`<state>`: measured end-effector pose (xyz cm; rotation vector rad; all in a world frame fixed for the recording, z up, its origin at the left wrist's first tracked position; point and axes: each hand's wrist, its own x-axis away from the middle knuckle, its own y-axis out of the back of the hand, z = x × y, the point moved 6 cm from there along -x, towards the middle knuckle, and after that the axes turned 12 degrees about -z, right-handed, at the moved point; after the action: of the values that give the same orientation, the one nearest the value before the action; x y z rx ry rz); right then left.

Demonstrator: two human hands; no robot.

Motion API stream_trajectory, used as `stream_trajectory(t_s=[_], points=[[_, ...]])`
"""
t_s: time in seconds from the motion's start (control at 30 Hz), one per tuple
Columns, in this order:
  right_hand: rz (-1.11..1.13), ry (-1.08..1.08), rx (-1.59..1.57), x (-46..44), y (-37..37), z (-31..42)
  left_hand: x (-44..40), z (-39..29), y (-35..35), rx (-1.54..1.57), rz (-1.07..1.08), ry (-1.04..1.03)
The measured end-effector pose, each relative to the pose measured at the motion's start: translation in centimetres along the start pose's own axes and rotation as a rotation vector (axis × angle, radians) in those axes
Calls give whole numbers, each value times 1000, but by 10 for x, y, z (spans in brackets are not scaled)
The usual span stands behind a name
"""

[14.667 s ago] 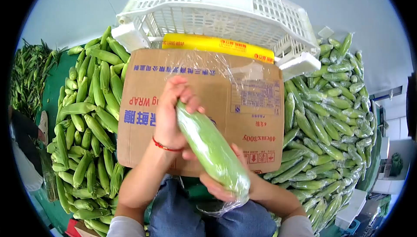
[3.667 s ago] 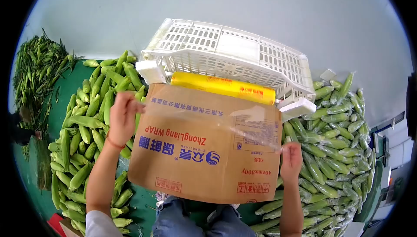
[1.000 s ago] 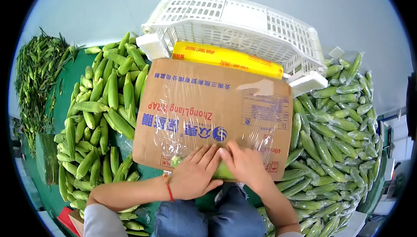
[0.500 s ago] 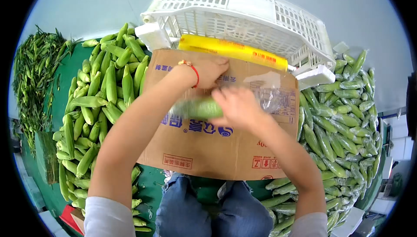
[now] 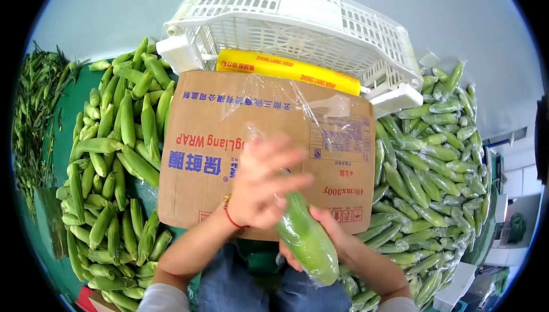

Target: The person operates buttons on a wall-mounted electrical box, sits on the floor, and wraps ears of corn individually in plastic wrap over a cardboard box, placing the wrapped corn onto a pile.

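Right hand [image 5: 333, 233] gripped clear-film-wrapped green corn ear [image 5: 309, 242]; blurred left hand [image 5: 264, 183] splayed at its tip; unwrapped green corn heap [image 5: 127, 122] remained.

A person's right hand [image 5: 337, 232] grips a film-wrapped ear of corn [image 5: 311, 240] above denim-clad knees [image 5: 229, 283], while the left hand [image 5: 260, 189], a red bracelet [image 5: 231, 215] at its wrist, blurs with fingers spread at the ear's upper end. Ahead lies a printed cardboard sheet [image 5: 343, 166], backed by a yellow roll [image 5: 274, 71] of wrap and a white plastic crate [image 5: 311, 6]. Unwrapped ears [image 5: 114, 169] pile up at left; wrapped ears [image 5: 434, 186] crowd the right.
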<state>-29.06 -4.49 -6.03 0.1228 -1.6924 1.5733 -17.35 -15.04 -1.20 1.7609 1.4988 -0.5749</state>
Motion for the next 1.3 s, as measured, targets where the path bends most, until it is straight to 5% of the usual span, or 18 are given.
stream_trajectory(t_s=[0.1,0.17,0.2,0.23,0.3,0.37,0.43,0.47,0.57,0.63,0.7,0.87,0.93,0.97,1.03,1.1,1.23,1.3], points=[[905,-117,-297,-49,-43,-21,7,23,6,680,-332,544],[784,26,-113,-52,-36,-6,4,26,-14,1327,-479,939],[721,87,-16,-51,-42,4,3,37,-10,970,-547,1037],[384,194,105,-40,-34,16,6,44,2,769,-527,1109],[-200,247,-108,-24,4,25,25,56,26,507,-611,988],[-447,572,237,-11,42,49,44,55,36,325,-562,897],[-679,873,513,13,51,71,48,35,39,-203,-288,658],[-769,1226,692,25,52,86,52,29,38,-169,-227,712],[-614,1251,-186,35,65,101,63,6,19,-95,-112,759],[-211,1017,-575,20,37,101,67,3,16,-65,-100,695],[-6,1183,-516,20,30,97,47,-7,11,-70,34,670],[70,1339,-235,64,15,102,45,-29,-23,-456,585,-75],[365,1382,-157,77,7,98,33,-38,-48,158,483,472],[298,1492,-59,78,7,89,32,-44,-62,466,416,750],[103,1565,77,70,18,66,7,-62,-102,206,692,551],[-189,1335,60,54,62,36,-10,-79,-128,-169,1003,651],[-171,1179,-699,132,186,45,-1,-71,-119,-320,793,52],[-955,1337,-685,226,235,72,19,-46,-80,-362,695,217]])
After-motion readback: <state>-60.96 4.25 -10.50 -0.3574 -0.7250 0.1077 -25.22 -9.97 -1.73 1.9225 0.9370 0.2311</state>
